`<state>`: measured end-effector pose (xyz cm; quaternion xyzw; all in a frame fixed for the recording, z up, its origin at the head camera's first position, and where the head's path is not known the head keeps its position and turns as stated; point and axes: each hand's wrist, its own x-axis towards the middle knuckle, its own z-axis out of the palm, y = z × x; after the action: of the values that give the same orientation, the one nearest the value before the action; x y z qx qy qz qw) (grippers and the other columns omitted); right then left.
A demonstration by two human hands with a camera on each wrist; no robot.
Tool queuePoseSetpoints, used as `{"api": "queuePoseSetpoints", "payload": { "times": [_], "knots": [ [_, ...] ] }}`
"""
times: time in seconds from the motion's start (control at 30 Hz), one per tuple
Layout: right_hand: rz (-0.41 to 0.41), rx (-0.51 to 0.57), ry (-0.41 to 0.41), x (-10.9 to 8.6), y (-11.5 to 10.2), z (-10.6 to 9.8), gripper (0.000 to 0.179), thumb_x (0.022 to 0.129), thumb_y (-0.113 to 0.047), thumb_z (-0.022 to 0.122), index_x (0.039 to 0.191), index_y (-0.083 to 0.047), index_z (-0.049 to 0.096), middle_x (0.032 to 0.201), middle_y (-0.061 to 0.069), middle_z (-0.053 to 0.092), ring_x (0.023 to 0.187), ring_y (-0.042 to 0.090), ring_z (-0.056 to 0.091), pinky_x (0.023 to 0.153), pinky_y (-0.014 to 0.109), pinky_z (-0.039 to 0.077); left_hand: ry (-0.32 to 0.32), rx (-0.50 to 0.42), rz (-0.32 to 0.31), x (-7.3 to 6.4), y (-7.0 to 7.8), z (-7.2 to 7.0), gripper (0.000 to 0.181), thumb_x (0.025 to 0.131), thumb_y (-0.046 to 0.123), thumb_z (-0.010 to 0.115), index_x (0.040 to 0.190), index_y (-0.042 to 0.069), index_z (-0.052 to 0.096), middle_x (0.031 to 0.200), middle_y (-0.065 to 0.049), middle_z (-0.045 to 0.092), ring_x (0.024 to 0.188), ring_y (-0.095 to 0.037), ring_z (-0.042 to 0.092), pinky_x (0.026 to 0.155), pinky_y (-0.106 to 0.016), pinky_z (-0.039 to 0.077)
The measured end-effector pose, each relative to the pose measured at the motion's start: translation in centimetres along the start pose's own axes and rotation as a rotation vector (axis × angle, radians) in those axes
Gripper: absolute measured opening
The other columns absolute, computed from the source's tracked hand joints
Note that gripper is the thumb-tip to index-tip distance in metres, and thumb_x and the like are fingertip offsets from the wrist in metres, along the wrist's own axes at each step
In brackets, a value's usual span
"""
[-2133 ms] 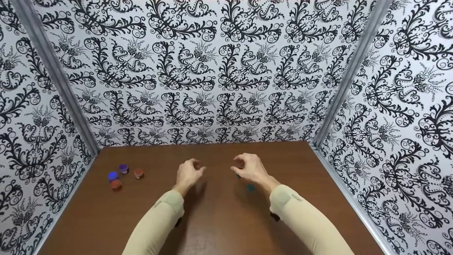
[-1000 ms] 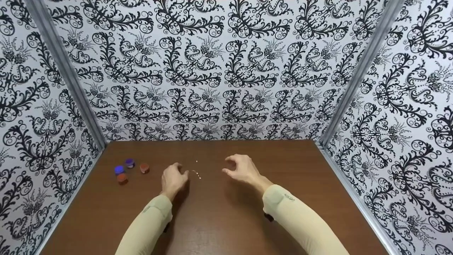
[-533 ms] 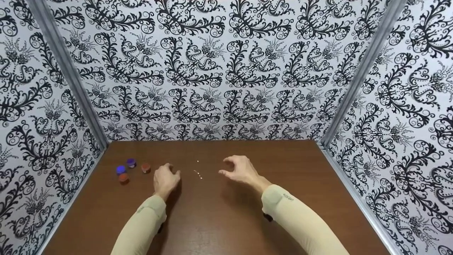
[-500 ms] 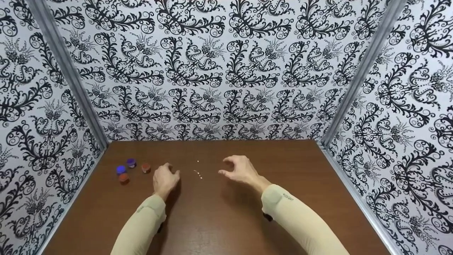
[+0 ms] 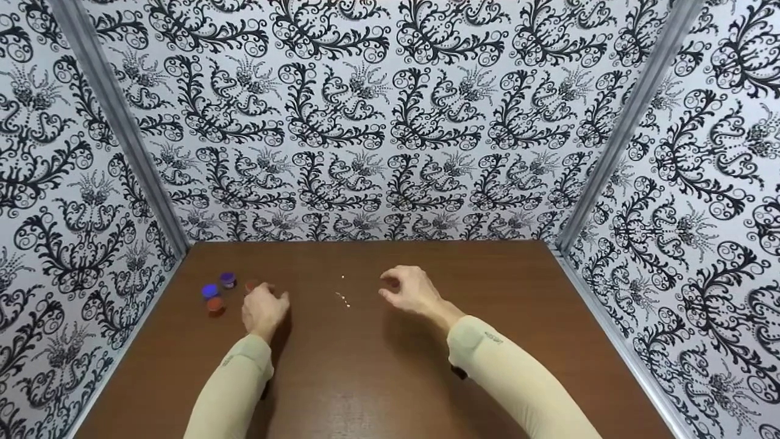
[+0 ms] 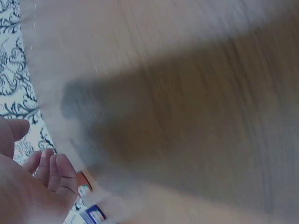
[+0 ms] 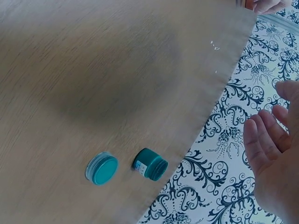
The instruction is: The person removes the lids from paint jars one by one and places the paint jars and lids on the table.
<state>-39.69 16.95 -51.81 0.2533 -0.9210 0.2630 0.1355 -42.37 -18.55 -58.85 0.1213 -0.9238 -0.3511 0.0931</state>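
Note:
My left hand (image 5: pixel 263 310) is over the left part of the table, its fingers loosely bent and nothing between them. Its fingertips reach the small orange-lidded paint jar (image 5: pixel 251 285), which they partly cover; the left wrist view shows this orange jar (image 6: pixel 84 184) just past the fingers. My right hand (image 5: pixel 413 291) hovers right of centre, thumb apart from the curved fingers, holding nothing. Below it in the right wrist view lie a green paint jar (image 7: pixel 148 164), tipped on its side, and a round green-faced piece (image 7: pixel 102 169) like a lid. Both are hidden in the head view.
Left of the left hand stand a purple jar (image 5: pixel 228 280), a blue jar (image 5: pixel 209 291) and another orange jar (image 5: pixel 215 305). White flecks (image 5: pixel 343 297) lie mid-table. Patterned walls with grey metal posts (image 5: pixel 116 122) enclose the brown table (image 5: pixel 359 366).
My left hand has moved left, from mid-table to the nearer orange jar. The right hand has shifted slightly left; the green things beneath it have gone out of the head view.

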Motion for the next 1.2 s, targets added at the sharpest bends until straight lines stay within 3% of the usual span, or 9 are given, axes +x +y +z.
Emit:
{"api": "queuePoseSetpoints", "payload": {
  "times": [0.3, 0.6, 0.87, 1.2],
  "knots": [
    [0.002, -0.006, -0.008, 0.2, -0.1, 0.5, 0.031, 0.093, -0.021, 0.085, 0.12, -0.006, 0.083, 0.108, 0.012, 0.084, 0.096, 0.028, 0.079, 0.089, 0.044, 0.067, 0.058, -0.017, -0.104, 0.1, -1.7, -1.2, 0.047, 0.103, 0.032, 0.067, 0.138, 0.0, 0.072, 0.137, -0.036, 0.073, 0.125, -0.058, 0.071, 0.106, -0.068, 0.057],
    [0.042, 0.0, -0.041, 0.2, -0.5, 0.7, 0.036, 0.094, -0.025, 0.086, 0.125, -0.007, 0.083, 0.116, 0.013, 0.085, 0.104, 0.03, 0.081, 0.095, 0.045, 0.067, 0.119, -0.045, -0.161, 0.4, -2.8, -1.4, 0.049, 0.101, 0.031, 0.069, 0.128, -0.01, 0.068, 0.133, -0.044, 0.069, 0.124, -0.065, 0.067, 0.104, -0.073, 0.056],
    [0.027, -0.005, -0.05, 0.1, -1.0, 0.9, 0.038, 0.094, -0.029, 0.086, 0.124, -0.007, 0.083, 0.113, 0.01, 0.084, 0.102, 0.025, 0.079, 0.093, 0.042, 0.067, 0.106, -0.082, -0.196, 1.0, -2.9, -1.0, 0.058, 0.101, 0.034, 0.072, 0.134, -0.012, 0.064, 0.137, -0.044, 0.068, 0.128, -0.065, 0.065, 0.107, -0.072, 0.055],
    [0.012, -0.013, -0.077, 0.1, -1.2, 1.1, 0.037, 0.095, -0.03, 0.085, 0.124, -0.008, 0.083, 0.113, 0.009, 0.084, 0.101, 0.023, 0.078, 0.092, 0.039, 0.065, 0.119, -0.128, -0.207, 2.0, -3.2, -0.8, 0.058, 0.1, 0.034, 0.073, 0.132, -0.014, 0.063, 0.137, -0.044, 0.068, 0.128, -0.065, 0.064, 0.111, -0.072, 0.053]
  ]
}}
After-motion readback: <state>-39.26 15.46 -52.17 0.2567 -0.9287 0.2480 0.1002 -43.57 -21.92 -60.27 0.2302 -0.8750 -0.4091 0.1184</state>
